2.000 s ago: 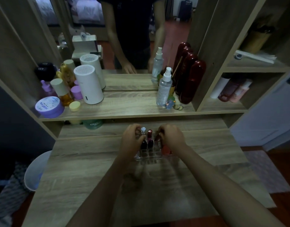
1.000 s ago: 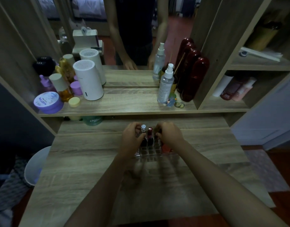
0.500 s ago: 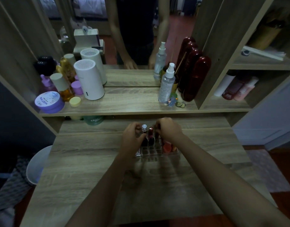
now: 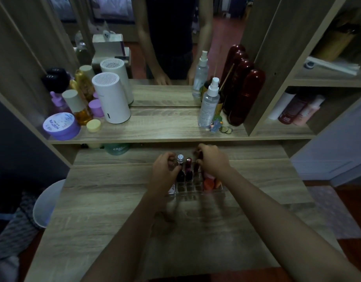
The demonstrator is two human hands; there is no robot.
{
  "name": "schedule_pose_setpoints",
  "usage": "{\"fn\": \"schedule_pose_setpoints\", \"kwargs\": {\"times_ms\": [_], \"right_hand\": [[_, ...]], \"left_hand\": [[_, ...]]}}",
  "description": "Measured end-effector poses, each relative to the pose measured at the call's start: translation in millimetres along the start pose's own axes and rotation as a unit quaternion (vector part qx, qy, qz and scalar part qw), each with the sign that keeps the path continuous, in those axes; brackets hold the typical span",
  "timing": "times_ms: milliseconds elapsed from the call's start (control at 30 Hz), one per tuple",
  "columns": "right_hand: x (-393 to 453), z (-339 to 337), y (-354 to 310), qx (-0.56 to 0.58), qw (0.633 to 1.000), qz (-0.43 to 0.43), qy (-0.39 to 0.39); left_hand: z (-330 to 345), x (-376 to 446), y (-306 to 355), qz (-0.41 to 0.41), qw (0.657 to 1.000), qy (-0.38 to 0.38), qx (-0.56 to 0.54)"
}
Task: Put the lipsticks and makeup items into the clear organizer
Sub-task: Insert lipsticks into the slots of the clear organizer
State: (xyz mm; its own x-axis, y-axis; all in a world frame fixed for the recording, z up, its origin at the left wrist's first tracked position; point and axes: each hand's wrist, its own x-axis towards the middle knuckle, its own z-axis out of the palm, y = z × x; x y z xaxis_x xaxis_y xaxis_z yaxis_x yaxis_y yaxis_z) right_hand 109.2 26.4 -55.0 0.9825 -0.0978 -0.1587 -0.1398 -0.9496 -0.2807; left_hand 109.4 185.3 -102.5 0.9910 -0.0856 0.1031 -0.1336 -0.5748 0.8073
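A clear organizer (image 4: 192, 190) stands on the wooden desk (image 4: 114, 210) near its back edge. Several lipsticks stand upright in its back cells, among them a silver-capped tube (image 4: 180, 159) and a dark red one (image 4: 188, 162). An orange makeup item (image 4: 208, 183) sits in its right side. My left hand (image 4: 164, 169) curls around the organizer's left end, fingers against the tubes. My right hand (image 4: 212, 159) is at the back right, fingers closed on a dark lipstick (image 4: 199, 157) above the cells. The front cells look empty.
A shelf (image 4: 155, 131) just behind holds a white cylinder (image 4: 111, 98), a purple jar (image 4: 60, 125), bottles and a spray bottle (image 4: 209, 102). A mirror lies behind it. A green jar (image 4: 117, 149) sits under the shelf. A white bin (image 4: 47, 202) stands left of the desk.
My right hand has moved back and up from the organizer's right side to its back row. The left hand has stayed at the left end.
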Motion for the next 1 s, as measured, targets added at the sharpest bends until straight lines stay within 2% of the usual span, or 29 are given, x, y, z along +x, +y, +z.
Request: {"fn": "schedule_pose_setpoints", "kwargs": {"times_ms": [700, 900, 1000], "right_hand": [[-1.3, -8.2, 15.7, -0.039, 0.999, 0.012, -0.006], [-15.3, -37.8, 51.6, -0.025, 0.999, 0.040, 0.026], [-21.0, -41.3, 80.0, 0.042, 0.994, 0.089, 0.051]], "left_hand": [[-5.4, 1.7, -5.1, 0.012, 1.000, -0.006, -0.002], [-35.1, 3.2, -15.2, -0.008, 0.999, 0.044, 0.025], [-56.5, 4.7, -31.5, -0.058, 0.994, 0.078, 0.049]]}}
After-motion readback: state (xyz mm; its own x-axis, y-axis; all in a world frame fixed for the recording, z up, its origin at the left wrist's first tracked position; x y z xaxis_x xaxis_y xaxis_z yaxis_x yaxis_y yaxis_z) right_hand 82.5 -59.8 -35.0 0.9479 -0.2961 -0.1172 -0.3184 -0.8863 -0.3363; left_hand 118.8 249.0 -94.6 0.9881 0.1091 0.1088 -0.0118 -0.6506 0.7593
